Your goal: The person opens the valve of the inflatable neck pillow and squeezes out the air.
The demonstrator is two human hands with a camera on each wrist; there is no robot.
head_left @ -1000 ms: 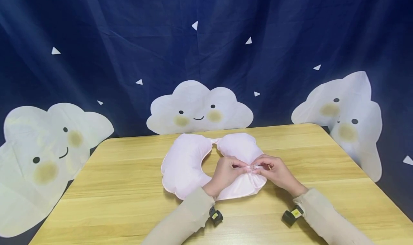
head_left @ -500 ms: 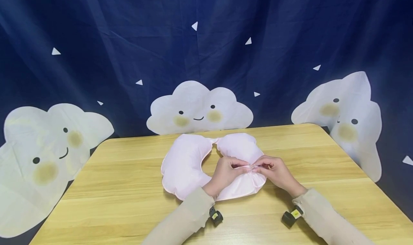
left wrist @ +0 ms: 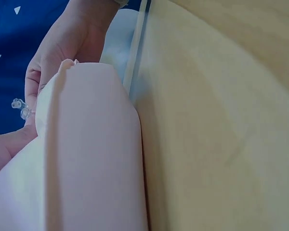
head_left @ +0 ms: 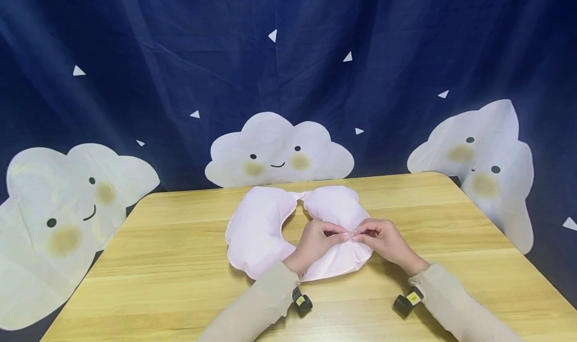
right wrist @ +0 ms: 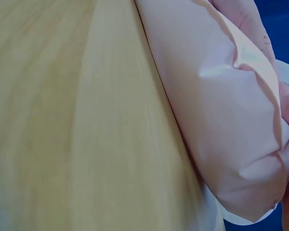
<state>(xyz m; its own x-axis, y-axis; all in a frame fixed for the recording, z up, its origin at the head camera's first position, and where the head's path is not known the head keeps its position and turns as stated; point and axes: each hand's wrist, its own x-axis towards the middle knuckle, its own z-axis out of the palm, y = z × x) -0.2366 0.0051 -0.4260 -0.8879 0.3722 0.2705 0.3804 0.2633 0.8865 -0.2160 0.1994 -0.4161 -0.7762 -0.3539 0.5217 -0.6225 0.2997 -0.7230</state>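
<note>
A pale pink inflatable neck pillow (head_left: 259, 227), puffed into a U, lies on the wooden table with its two ends at the far side. On its right arm, a small clear air valve (left wrist: 20, 108) sticks up between both hands' fingertips. My left hand (head_left: 317, 239) reaches over the pillow's near curve and pinches the valve from the left. From the right, my right hand (head_left: 385, 238) pinches it between thumb and fingers. Creases (right wrist: 250, 72) run through the film near the fingers. In the head view the fingertips mostly cover the valve.
The wooden table (head_left: 171, 262) has a rounded far edge. Behind it hangs a dark blue curtain (head_left: 225, 71) with white clouds and triangles. Black wrist cameras (head_left: 303, 302) sit below both beige sleeves (head_left: 257, 304), close over the tabletop.
The right hand's fingertips have shifted slightly down and drawn in over the valve, which shows less now. The left hand and pillow have barely moved.
</note>
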